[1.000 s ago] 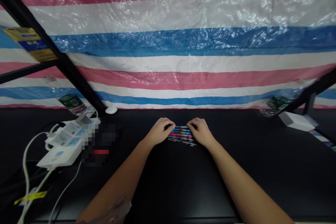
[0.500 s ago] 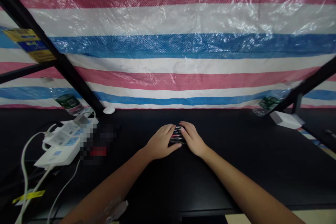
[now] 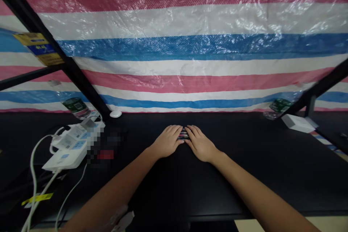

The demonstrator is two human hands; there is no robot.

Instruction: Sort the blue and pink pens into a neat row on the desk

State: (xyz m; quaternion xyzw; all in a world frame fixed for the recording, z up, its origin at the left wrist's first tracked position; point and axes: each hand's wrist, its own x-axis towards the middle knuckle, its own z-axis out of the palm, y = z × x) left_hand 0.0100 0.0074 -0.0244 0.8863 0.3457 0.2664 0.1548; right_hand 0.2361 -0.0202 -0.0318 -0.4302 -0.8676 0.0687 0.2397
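Pens (image 3: 183, 135) lie side by side on the black surface (image 3: 174, 192) between a person's left hand (image 3: 168, 142) and right hand (image 3: 201, 145), only their middles showing. The fingers of both hands are bent and partly closed around the pens' ends, with the left thumb along the near side; how firm the hold is cannot be told, nor can the number of pens.

Slim and smooth, the pens look prone to roll: uneven pressure from the two hands could push one over another, and a loosened thumb could let the nearest slip out across the surface. A lopsided lift might tip the bunch and spill it from one end.

Farther out, a clear bottle (image 3: 75, 106) stands behind the power strip (image 3: 65, 157) and another, the right-hand bottle (image 3: 281, 106), beside a dark post (image 3: 306, 98); what either contains cannot be made out. Near that post sits a white box (image 3: 297, 123), its inside out of sight. A striped sheet (image 3: 190, 83) hangs behind.
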